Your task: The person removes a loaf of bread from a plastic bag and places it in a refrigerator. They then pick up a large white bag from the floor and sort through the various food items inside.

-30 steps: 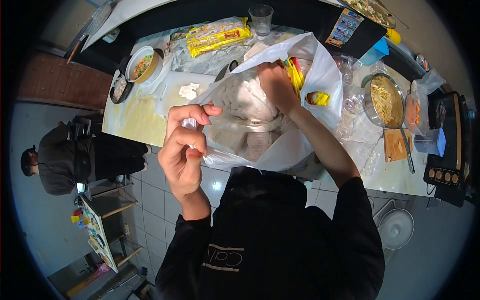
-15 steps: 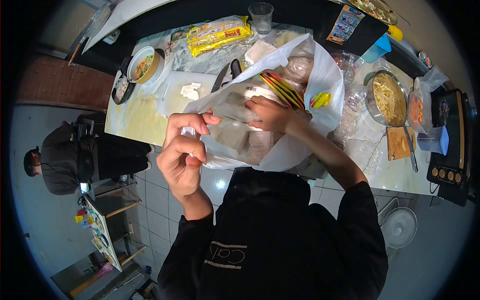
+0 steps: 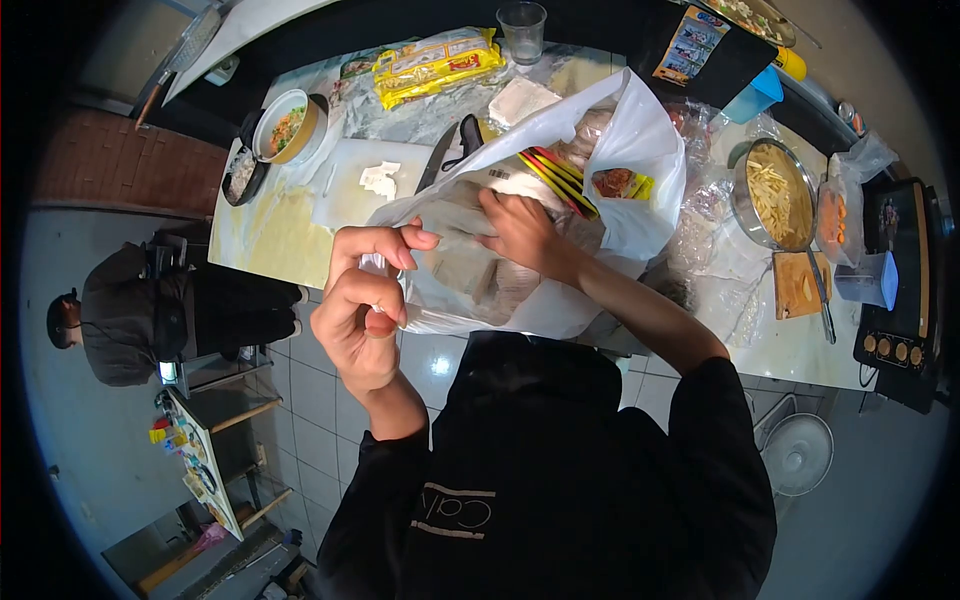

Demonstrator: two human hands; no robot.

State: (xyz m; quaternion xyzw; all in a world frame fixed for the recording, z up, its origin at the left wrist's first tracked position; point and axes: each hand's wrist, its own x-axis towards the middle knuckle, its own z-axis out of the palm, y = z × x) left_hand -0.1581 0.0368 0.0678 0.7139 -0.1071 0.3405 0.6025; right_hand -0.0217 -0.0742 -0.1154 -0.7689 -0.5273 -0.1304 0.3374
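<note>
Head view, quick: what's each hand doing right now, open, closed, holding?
Left hand: closed, holding the edge of the bag.
Right hand: inside the bag; whether it grips anything cannot be told.

I could pass low over the near left corner of the worktop (image 3: 262,237); farther up the left edge a bowl (image 3: 306,143) blocks me. The plastic bag (image 3: 568,306) bars the middle of the near edge, its mouth partly filled by the right hand (image 3: 528,235). Toward the right edge, a metal bowl (image 3: 742,207) and a knife (image 3: 826,312) obstruct.
</note>
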